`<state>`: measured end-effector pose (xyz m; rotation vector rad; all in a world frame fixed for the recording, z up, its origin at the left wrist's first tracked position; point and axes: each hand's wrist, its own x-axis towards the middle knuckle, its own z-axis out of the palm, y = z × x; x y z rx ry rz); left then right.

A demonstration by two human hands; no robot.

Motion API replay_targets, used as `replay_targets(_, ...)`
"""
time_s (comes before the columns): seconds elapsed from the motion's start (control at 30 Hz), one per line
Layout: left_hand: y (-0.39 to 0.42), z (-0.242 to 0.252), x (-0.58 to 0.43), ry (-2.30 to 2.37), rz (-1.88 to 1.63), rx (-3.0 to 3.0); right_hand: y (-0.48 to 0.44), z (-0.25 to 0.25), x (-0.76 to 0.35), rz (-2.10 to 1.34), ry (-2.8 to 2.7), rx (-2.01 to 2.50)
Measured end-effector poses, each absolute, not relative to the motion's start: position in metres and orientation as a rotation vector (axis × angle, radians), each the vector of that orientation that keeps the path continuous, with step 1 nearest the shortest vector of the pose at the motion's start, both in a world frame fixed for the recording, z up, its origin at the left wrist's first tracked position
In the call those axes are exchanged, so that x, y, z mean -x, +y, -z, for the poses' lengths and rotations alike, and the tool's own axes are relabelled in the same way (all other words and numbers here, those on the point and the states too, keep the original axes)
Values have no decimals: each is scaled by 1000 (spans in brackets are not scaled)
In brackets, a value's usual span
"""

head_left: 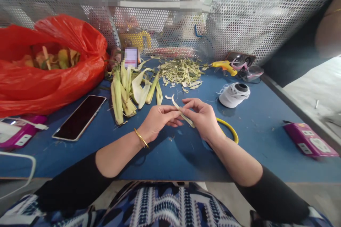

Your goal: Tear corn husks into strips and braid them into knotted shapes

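Note:
A narrow pale leaf strip [179, 108] runs between both hands above the blue table [165, 152]. My left hand [157, 120], with a gold bangle on the wrist, pinches the strip near its middle. My right hand [202, 115] pinches the strip's lower end, fingers curled round it. A pile of folded green-white leaves [128, 90] lies just beyond the left hand. A yellow ring-shaped thing [231, 127] lies partly hidden under my right wrist.
A red plastic bag [50, 67] of leaf scraps stands at the far left, a black phone [80, 117] beside it. Leaf trimmings [181, 72], a yellow glue gun [225, 66], a white thread spool [234, 94] and pink power strips [309, 140] lie around. Perforated metal screens the back.

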<state>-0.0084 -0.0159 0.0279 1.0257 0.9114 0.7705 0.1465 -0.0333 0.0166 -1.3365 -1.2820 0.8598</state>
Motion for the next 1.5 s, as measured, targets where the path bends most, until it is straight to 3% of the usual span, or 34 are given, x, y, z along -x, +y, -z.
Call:
replay_targets(0.2, -16, -29, 7, 949, -766, -949, -34, -24, -154, -804, -1399, 1329)
replay_targets(0.37, -10, -33, 11, 962, -788, -788, -35, -45, -178, -45, -1824, 1242)
replay_targets(0.5, -6, -33, 13, 931, -785, -712, -34, -45, -184, 158, -2217, 1092)
replay_targets(0.77, -13, -32, 11, 949, -748, -921, -39, -38, -164, -13, -2177, 1087)
replay_targets(1.07, -14, -34, 15, 893, -609, -1165, -38, -34, -157, -899, -1679, 1198)
replay_targets(1.5, -17, -24, 6, 848, -821, -916, -39, -24, -147, -762, -1436, 1269)
